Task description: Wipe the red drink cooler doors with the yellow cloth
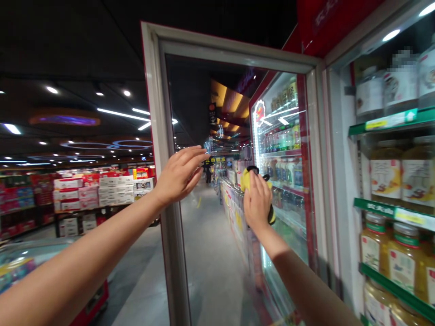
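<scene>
Store [144, 258]: fridge door [227, 136] stands open
Right hand [257, 203]: curled around yellow cloth [246, 179], at glass [214, 258]
Left hand [181, 174]: loosely open, empty
Glass: share done, left unclear

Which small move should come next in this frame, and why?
Probably slide the yellow-and-black cloth slightly across the glass with the right hand: it already holds the cloth up at the pane, while the left hand, fingers spread out loosely by the door frame, seems placed to steady it.
</scene>
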Available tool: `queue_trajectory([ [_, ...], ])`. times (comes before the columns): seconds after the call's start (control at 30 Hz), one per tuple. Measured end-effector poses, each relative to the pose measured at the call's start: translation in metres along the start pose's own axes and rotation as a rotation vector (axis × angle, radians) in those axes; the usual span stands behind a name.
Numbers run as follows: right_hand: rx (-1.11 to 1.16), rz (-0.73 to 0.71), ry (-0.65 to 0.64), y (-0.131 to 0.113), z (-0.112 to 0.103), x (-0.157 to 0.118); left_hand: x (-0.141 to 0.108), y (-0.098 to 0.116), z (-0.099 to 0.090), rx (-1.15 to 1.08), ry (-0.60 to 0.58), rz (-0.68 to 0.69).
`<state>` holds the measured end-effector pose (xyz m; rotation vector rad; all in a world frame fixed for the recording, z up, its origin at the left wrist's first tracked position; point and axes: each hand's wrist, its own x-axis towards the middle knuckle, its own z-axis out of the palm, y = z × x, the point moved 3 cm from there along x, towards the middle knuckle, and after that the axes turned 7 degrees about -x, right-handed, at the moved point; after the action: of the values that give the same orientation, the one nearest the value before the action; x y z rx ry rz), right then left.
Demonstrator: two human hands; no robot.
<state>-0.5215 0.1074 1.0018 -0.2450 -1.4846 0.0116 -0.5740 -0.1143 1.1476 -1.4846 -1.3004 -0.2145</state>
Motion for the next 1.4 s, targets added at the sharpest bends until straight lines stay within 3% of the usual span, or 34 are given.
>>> queue_trajectory([
  [0.1, 0.052, -0.254, -0.168, -0.04, 0.004, -0.013, -0.004, -0.001, 0.005, -0.022, -0.041, 0.016],
  [0.2, 0.104, -0.55, -0.255, -0.046, -0.004, -0.038, -0.013, -0.004, 0.009, -0.021, -0.068, -0.002],
  [0.27, 0.101, -0.544, -0.231, -0.037, -0.006, -0.038, -0.019, -0.005, 0.01, -0.025, -0.06, -0.018],
  [0.33, 0.066, -0.384, -0.18, -0.032, -0.003, -0.024, -0.023, -0.006, 0.011, -0.034, -0.038, -0.023],
  [0.43, 0.024, -0.229, -0.151, -0.048, 0.01, -0.009, -0.025, -0.009, 0.015, -0.042, -0.008, -0.023],
  [0.5, 0.033, -0.304, -0.177, -0.066, 0.017, -0.014, -0.026, -0.012, 0.018, -0.048, -0.011, -0.015],
  [0.57, 0.076, -0.507, -0.221, -0.078, 0.02, -0.03, -0.027, -0.015, 0.022, -0.053, -0.024, -0.011],
  [0.67, 0.125, -0.761, -0.295, -0.074, 0.018, -0.049, -0.029, -0.021, 0.028, -0.065, -0.041, -0.017],
  [0.77, 0.077, -0.635, -0.322, -0.067, 0.024, -0.038, -0.03, -0.026, 0.035, -0.089, -0.049, -0.02],
  [0.83, 0.032, -0.488, -0.303, -0.074, 0.032, -0.026, -0.03, -0.029, 0.039, -0.106, -0.042, -0.02],
  [0.9, 0.01, -0.447, -0.302, -0.089, 0.041, -0.025, -0.03, -0.032, 0.04, -0.137, -0.023, -0.028],
  [0.97, 0.019, -0.532, -0.323, -0.102, 0.046, -0.037, -0.031, -0.036, 0.04, -0.184, -0.002, -0.047],
  [1.1, 0.082, -0.896, -0.296, -0.1, 0.05, -0.058, -0.036, -0.041, 0.035, -0.271, 0.045, -0.075],
  [1.17, 0.074, -0.944, -0.261, -0.094, 0.053, -0.039, -0.038, -0.043, 0.033, -0.302, 0.079, -0.078],
  [1.3, -0.032, -0.648, -0.231, -0.102, 0.063, 0.036, -0.038, -0.045, 0.033, -0.361, 0.181, -0.123],
  [1.4, -0.041, -0.598, -0.211, -0.114, 0.065, 0.051, -0.038, -0.045, 0.032, -0.401, 0.262, -0.171],
])
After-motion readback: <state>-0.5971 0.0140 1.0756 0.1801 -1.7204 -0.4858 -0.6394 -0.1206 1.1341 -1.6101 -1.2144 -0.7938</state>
